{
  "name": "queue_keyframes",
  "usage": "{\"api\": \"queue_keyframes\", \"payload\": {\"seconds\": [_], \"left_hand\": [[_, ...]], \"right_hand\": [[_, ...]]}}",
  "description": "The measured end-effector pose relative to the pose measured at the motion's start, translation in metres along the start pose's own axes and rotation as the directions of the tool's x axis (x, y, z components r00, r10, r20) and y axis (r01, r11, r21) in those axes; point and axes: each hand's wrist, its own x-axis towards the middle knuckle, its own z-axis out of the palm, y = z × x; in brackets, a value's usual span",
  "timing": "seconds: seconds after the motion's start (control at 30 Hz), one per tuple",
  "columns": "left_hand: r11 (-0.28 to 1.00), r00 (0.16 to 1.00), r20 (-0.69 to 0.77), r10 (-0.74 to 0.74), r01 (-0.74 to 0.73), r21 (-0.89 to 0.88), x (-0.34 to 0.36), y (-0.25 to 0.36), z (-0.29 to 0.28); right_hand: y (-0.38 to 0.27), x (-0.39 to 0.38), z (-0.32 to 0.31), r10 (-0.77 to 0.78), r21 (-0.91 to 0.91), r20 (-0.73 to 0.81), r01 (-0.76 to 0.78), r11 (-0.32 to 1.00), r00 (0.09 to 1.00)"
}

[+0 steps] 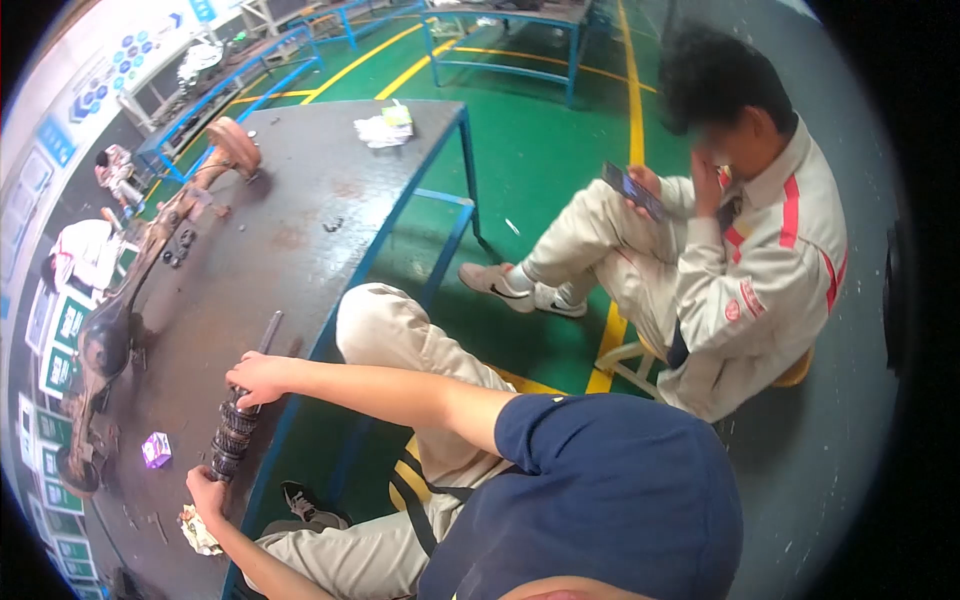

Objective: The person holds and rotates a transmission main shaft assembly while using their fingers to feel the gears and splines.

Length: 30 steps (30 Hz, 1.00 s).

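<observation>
Floor: green with yellow lines (540, 130), one steel-topped workbench (300, 185) standing on it.
Geared shaft: one, on the workbench close to its near edge, between the two hands, directly in front of the person.
Long axis: slants from lower left to upper right in the view, roughly along the near edge; the bare rod end (271, 332) juts out past the right hand (260, 380).
Right hand: grasps the shaft's upper part, fingers wrapped over it.
Left hand: closed on the lower end (207, 493), fingertips partly hidden.
Nearer hand: neither; both touch the shaft, one towards each end.
Rusty axle housing: one (105, 345), along the far side.
Purple box: one (156, 451), beyond the left hand.
Crumpled wrapper: one (198, 532), just beside the left hand.
Small dark parts: several near the housing (180, 248), too small to count surely.
Seated co-worker: one at right (760, 270), holding one phone (632, 190).
</observation>
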Motion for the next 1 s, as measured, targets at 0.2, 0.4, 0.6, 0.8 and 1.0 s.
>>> {"api": "queue_keyframes", "payload": {"seconds": [0.2, 0.4, 0.6, 0.8, 1.0], "left_hand": [[0.999, 1.0, -0.004, -0.015, 0.015, 0.036, -0.006, -0.033, 0.008], [0.993, 0.993, 0.046, -0.106, 0.103, 0.058, -0.005, -0.003, 0.006], [0.986, 0.97, 0.181, -0.163, 0.155, 0.057, -0.004, 0.028, -0.023], [0.971, 0.944, 0.23, -0.237, 0.237, 0.028, -0.007, 0.027, -0.022], [0.977, 0.946, 0.246, -0.211, 0.211, 0.028, -0.008, 0.024, -0.025]], "right_hand": [[-0.019, 0.005, -0.01, 0.044, 0.03, 0.047, -0.045, 0.999, 0.998], [-0.034, -0.001, -0.022, 0.078, -0.011, 0.072, -0.077, 0.997, 0.994], [-0.03, 0.001, -0.012, -0.11, -0.014, 0.028, 0.111, 0.994, 0.994], [-0.03, 0.001, -0.021, -0.055, -0.016, 0.114, 0.058, 0.998, 0.992], [-0.01, 0.002, -0.028, -0.018, 0.013, 0.158, 0.016, 1.0, 0.987]]}}
